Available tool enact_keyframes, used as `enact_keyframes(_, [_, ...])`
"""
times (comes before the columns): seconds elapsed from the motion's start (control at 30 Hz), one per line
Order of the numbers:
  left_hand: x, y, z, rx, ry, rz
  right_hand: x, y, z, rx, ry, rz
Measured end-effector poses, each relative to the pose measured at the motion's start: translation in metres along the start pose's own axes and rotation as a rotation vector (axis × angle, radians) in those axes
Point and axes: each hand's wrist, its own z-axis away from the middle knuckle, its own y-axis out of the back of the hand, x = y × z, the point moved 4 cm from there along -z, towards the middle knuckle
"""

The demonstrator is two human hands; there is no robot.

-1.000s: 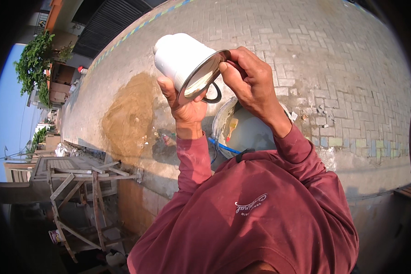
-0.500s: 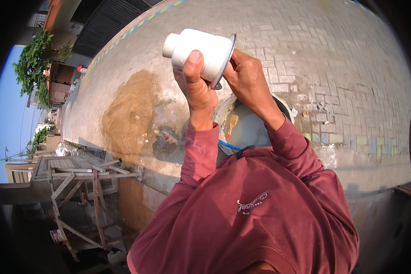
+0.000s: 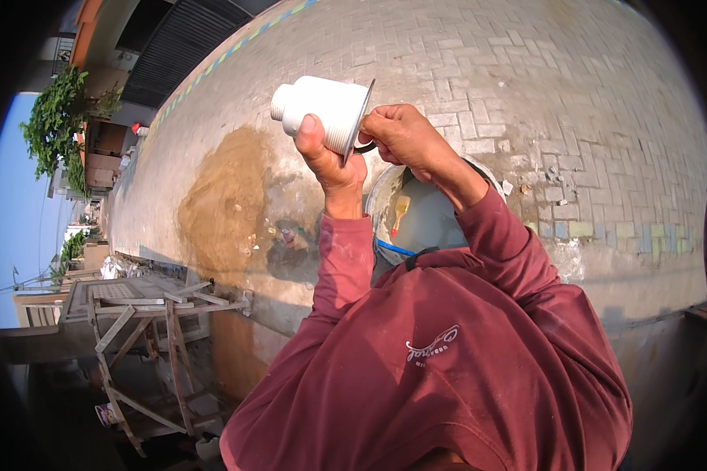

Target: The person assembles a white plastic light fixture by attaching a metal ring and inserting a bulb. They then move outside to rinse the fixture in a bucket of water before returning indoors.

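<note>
My left hand (image 3: pixel 328 161) is wrapped round a white plastic drain fitting (image 3: pixel 314 110), thumb along its near side. The fitting lies sideways: its narrow threaded end points left, and a wide, thin metal flange (image 3: pixel 360 118) faces right. At the flange, my right hand (image 3: pixel 408 140) is closed, its fingertips pinching a dark curved loop (image 3: pixel 366 148) that sticks out from that face. How the loop joins the fitting is hidden. Below my hands stands a round bucket (image 3: pixel 377 206) of greyish liquid, with a yellowish paintbrush (image 3: pixel 401 210) with a red tip at its left side.
A heap of brown sand (image 3: pixel 224 204) lies on the pavement to the left. Beside it is a dark damp patch (image 3: pixel 292 255). A wooden trestle (image 3: pixel 141 314) stands at the lower left. Paving blocks (image 3: pixel 526 86) with small debris spread to the right.
The fitting and both hands have shifted slightly left and down. My right hand has drawn back from the flange, and the dark loop now shows at its fingertips.
</note>
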Motion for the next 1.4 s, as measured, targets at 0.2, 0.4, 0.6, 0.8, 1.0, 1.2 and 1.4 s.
enact_keyframes(0.2, [-0.012,0.013,0.001,-0.029,0.016,-0.013,0.015,-0.001,-0.001,-0.066,-0.124,-0.026])
enact_keyframes(0.4, [-0.015,0.016,-0.001,0.021,0.031,0.005,0.01,0.009,-0.009,0.171,0.198,0.391])
enact_keyframes(0.6, [-0.014,0.014,0.001,-0.023,0.08,0.026,0.018,-0.005,0.004,0.015,0.058,0.157])
enact_keyframes(0.8, [-0.005,0.015,-0.003,-0.086,0.023,0.087,-0.004,-0.003,0.015,-0.159,-0.097,-0.068])
enact_keyframes(1.0, [-0.001,0.003,-0.004,-0.106,-0.024,0.12,-0.018,0.0,0.026,0.08,0.492,0.508])
enact_keyframes(1.2, [0.008,0.001,-0.004,-0.131,-0.009,0.227,-0.027,-0.015,0.043,0.281,0.803,0.717])
enact_keyframes(1.4, [0.007,0.005,-0.002,-0.055,0.064,0.173,-0.009,-0.038,0.043,-0.002,0.542,0.231])
